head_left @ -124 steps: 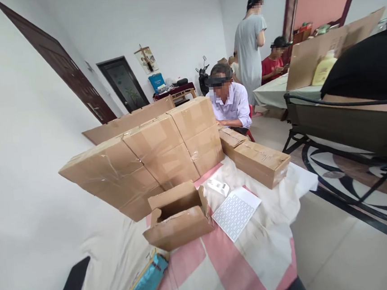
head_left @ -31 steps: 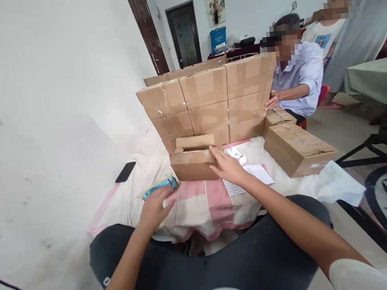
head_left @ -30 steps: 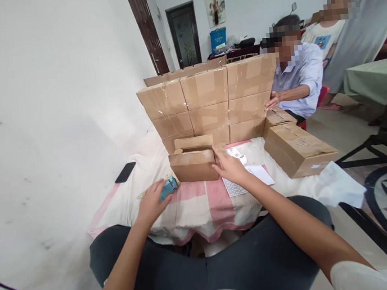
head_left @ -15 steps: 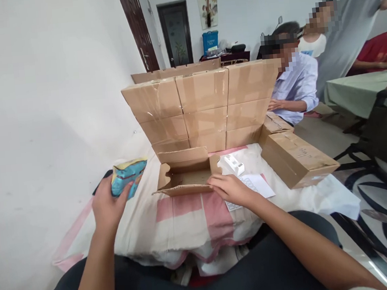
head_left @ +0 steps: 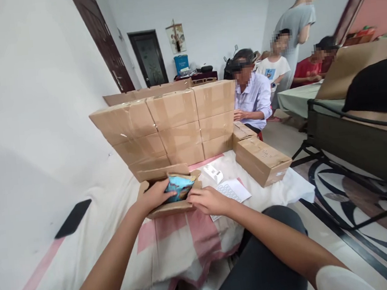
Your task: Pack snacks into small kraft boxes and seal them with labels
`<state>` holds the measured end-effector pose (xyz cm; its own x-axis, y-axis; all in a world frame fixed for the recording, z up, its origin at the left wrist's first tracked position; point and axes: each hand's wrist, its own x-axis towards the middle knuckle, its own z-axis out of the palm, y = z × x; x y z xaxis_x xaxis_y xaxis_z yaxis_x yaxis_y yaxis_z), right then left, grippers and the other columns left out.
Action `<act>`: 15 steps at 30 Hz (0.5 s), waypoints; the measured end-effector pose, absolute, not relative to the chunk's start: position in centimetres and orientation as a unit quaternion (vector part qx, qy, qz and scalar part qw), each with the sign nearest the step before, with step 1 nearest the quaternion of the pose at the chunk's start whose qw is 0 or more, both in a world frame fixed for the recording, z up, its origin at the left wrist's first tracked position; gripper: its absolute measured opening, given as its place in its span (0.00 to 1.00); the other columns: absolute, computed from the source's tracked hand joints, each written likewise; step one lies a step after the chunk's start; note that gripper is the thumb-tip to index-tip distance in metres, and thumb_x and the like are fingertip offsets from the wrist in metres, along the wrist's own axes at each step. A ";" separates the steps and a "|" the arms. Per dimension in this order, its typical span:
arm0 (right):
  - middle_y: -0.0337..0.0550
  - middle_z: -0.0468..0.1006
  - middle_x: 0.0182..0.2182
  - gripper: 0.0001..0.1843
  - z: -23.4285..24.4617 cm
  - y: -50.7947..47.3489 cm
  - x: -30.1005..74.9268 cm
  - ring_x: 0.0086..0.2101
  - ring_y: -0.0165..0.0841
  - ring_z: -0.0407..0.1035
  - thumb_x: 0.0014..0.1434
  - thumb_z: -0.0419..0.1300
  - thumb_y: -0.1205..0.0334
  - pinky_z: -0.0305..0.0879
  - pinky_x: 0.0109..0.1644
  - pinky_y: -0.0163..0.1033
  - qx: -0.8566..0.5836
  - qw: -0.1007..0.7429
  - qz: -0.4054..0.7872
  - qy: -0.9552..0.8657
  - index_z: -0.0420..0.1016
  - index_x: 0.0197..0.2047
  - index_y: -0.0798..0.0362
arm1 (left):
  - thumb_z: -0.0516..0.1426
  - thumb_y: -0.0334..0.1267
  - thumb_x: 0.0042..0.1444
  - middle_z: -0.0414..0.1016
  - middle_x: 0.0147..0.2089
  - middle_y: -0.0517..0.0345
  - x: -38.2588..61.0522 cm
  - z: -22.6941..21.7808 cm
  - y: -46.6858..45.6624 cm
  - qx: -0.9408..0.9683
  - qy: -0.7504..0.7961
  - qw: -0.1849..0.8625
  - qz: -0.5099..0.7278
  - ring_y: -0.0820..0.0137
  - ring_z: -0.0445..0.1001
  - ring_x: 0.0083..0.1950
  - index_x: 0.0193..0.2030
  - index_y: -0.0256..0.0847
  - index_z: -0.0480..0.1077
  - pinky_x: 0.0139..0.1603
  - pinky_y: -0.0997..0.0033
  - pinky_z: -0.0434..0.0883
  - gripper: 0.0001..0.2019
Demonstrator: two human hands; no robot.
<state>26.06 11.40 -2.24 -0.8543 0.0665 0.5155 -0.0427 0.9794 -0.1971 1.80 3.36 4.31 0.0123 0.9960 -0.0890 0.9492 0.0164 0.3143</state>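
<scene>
Packet (head_left: 178, 188), blue, was gripped in the left hand (head_left: 154, 197), fingers curled around its near end with the thumb on top. It sat low in the mouth of the open box (head_left: 163, 171), partly below the rim, its far end tipped up toward the rear flap. Whether it touched the box floor could not be determined.

Right hand (head_left: 208, 201) lay just beside the left, fingers stretched out and pressed together, tips resting on the front rim of the box. It held nothing.

Box stood on a pink-and-white cloth (head_left: 175, 241) directly before the person's knees. Immediately right of the box lay a white sheet (head_left: 231, 189) printed with a grid of small labels, partly covered by the right wrist. A small white device (head_left: 213, 173) lay just behind the sheet.

Sealed cartons (head_left: 174, 119) were stacked three high and three wide, close behind the box. A long box (head_left: 262, 159) lay at an angle near the stack's right end. A dark phone (head_left: 73, 218) lay on the cloth, well apart to the left.

Another person (head_left: 253, 99) in a light shirt sat behind the stack, one hand beside the cartons
</scene>
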 end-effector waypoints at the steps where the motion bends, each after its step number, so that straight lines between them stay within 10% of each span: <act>1: 0.44 0.79 0.46 0.12 -2.3 11.5 26.1 0.39 0.31 0.73 0.67 0.50 0.70 0.65 0.40 0.34 -0.011 0.275 0.108 -0.955 0.73 0.44 0.50 | 0.56 0.45 0.61 0.80 0.55 0.47 1.3 3.5 4.1 0.690 0.706 0.151 0.051 0.56 0.78 0.53 0.53 0.39 0.73 0.55 0.62 0.72 0.18; 10: 0.41 0.78 0.40 0.13 -2.6 11.4 25.9 0.39 0.32 0.73 0.64 0.51 0.72 0.67 0.43 0.35 -0.060 0.300 0.127 -0.944 0.73 0.45 0.50 | 0.54 0.31 0.56 0.82 0.49 0.39 1.7 3.2 3.3 0.650 0.752 0.064 -0.088 0.44 0.81 0.50 0.47 0.43 0.79 0.52 0.47 0.72 0.16; 15: 0.45 0.77 0.43 0.14 -2.6 10.9 25.6 0.43 0.34 0.72 0.65 0.49 0.70 0.68 0.46 0.37 -0.051 0.304 0.135 -0.942 0.71 0.50 0.51 | 0.54 0.31 0.56 0.82 0.53 0.49 1.8 2.5 3.4 0.695 0.697 0.154 -0.093 0.51 0.80 0.53 0.49 0.50 0.80 0.55 0.54 0.73 0.19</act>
<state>25.58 10.87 -2.61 -0.8100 0.1772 0.5590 0.0132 0.9585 -0.2846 1.78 3.44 2.54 0.0118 0.9391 -0.3434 0.9964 0.0180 0.0834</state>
